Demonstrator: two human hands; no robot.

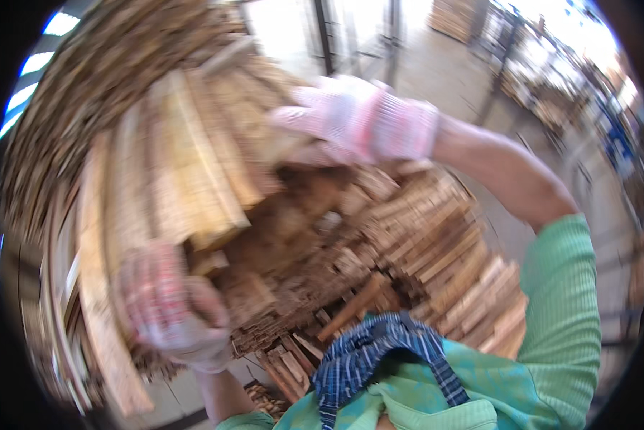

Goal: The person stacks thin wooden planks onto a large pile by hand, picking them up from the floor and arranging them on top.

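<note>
A big stack of wooden slats and sticks fills the middle of the view, its cut ends facing me. My right hand, in a pink and white work glove, lies on top of a bundle of long pale wooden boards at the upper part of the stack. My left hand, also gloved and blurred by motion, is under the near ends of those boards at the lower left. Both hands seem to grip the bundle, though blur hides the fingers.
A pale concrete floor runs off behind the stack, with more piled wood and metal racks at the back right. My green sleeve and a blue checked cloth sit at the lower edge.
</note>
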